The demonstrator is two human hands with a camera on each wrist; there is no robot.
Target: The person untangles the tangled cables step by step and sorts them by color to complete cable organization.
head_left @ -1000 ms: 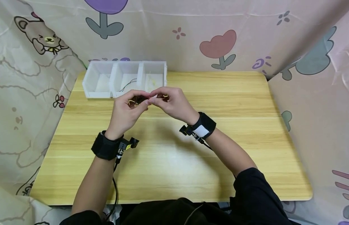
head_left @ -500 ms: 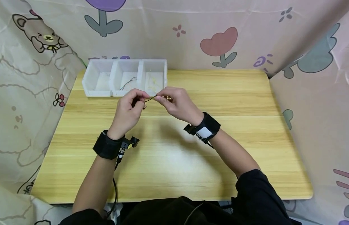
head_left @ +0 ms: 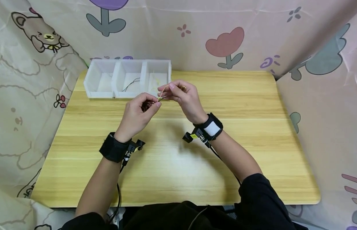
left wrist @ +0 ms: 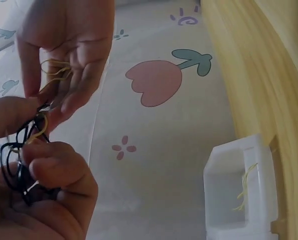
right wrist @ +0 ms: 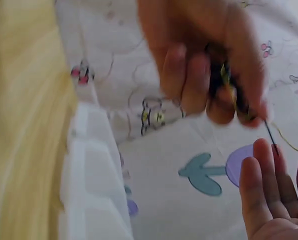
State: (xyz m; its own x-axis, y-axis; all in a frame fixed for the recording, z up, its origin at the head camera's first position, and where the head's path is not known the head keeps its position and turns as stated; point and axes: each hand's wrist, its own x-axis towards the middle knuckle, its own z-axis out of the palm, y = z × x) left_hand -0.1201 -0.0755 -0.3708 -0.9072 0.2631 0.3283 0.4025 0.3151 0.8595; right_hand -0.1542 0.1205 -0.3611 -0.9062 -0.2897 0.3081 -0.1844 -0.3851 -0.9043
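My left hand [head_left: 135,116] grips a tangled bundle of thin black wires [head_left: 146,105] with some yellow among them. In the left wrist view the black loops bulge between thumb and curled fingers. Facing it, my right hand [head_left: 190,100] pinches a thin yellow wire [head_left: 162,92] that runs back to the bundle. More yellow loops [left wrist: 64,75] lie in the right palm in the left wrist view. One straight black wire end [right wrist: 270,132] reaches from the left fingertips to the right fingers in the right wrist view. Much of the bundle is hidden by the left fingers.
Just beyond the hands, a white three-compartment tray [head_left: 99,95] stands at the table's back left. Dark wires [head_left: 130,84] lie in its middle compartment, yellow ones [left wrist: 245,187] in the right one. The wooden table [head_left: 178,179] is ringed by printed curtains.
The right hand has turned and opened its outer fingers, drawing a yellow wire up from the bundle. Half a second ago a black wire stretched between both hands. The left hand moved slightly right.
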